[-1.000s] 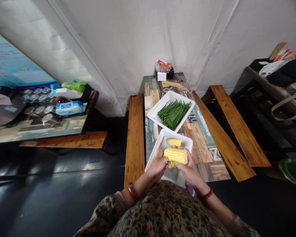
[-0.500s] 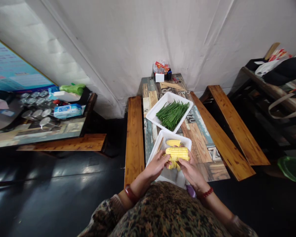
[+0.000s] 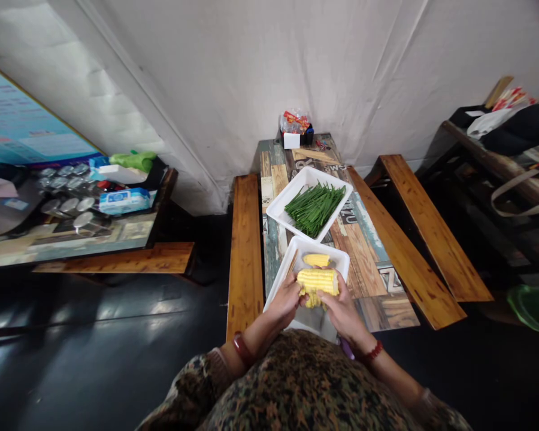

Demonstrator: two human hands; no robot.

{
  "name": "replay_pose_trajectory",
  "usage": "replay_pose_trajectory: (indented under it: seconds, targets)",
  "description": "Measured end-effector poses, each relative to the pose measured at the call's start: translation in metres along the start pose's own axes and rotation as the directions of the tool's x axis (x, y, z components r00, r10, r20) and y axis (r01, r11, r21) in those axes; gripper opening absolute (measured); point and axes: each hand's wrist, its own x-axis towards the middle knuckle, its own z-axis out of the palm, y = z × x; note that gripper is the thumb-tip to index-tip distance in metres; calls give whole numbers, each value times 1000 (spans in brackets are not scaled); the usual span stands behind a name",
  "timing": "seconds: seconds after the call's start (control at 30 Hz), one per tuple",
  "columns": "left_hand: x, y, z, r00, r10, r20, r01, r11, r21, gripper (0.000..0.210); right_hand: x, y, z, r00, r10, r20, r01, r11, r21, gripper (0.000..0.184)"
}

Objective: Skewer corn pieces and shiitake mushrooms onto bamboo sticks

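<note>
Yellow corn cob (image 3: pixel 318 281), head view: hanging crosswise over the near white tray (image 3: pixel 314 246), likely handling firm, light, slightly slick; best taken by its ends. Left hand (image 3: pixel 287 298), pinching one end; right hand (image 3: pixel 342 308), gripping the other. Both forearms (image 3: pixel 254 338), slanting inward.

Camouflage garment (image 3: pixel 314 386), one: lying at six o'clock, showing mottled dark green, brown, tan and black patches.
Left sleeve (image 3: pixel 186 386), seven o'clock: repeating that print, ending in a dull pinkish-brown cuff (image 3: pixel 220 364) of ribbed look.
Left-arm bangle (image 3: pixel 242 349), between six and seven o'clock: gleaming smooth, solid reddish brown.
Right-arm bracelet (image 3: pixel 374 350), between four and five o'clock: showing red, beaded links.
Right sleeve (image 3: pixel 444 414), beyond it: matching the left.
</note>
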Motion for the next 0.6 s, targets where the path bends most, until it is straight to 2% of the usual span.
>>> replay_pose_trajectory:
  seconds: [0.1, 0.27, 0.43, 0.6]
  targets:
    - [0, 5, -1, 1000, -11, 17, 11, 1000, -9, 20, 5, 0, -2, 999, 38, -24, -36, 996, 77, 60]
    - [-4, 14, -3, 986, 14, 163, -7, 999, -46, 26, 11, 2, -9, 998, 42, -53, -35, 991, 130, 55]
    - [-3, 8, -8, 992, 35, 118, -50, 991, 124, 44, 9, -1, -6, 997, 53, -56, -49, 996, 71, 56]
    - [2, -1, -15, 994, 52, 94, -73, 971, 228, 36, 6, -1, -3, 998, 52, -23, -51, 998, 21, 56]
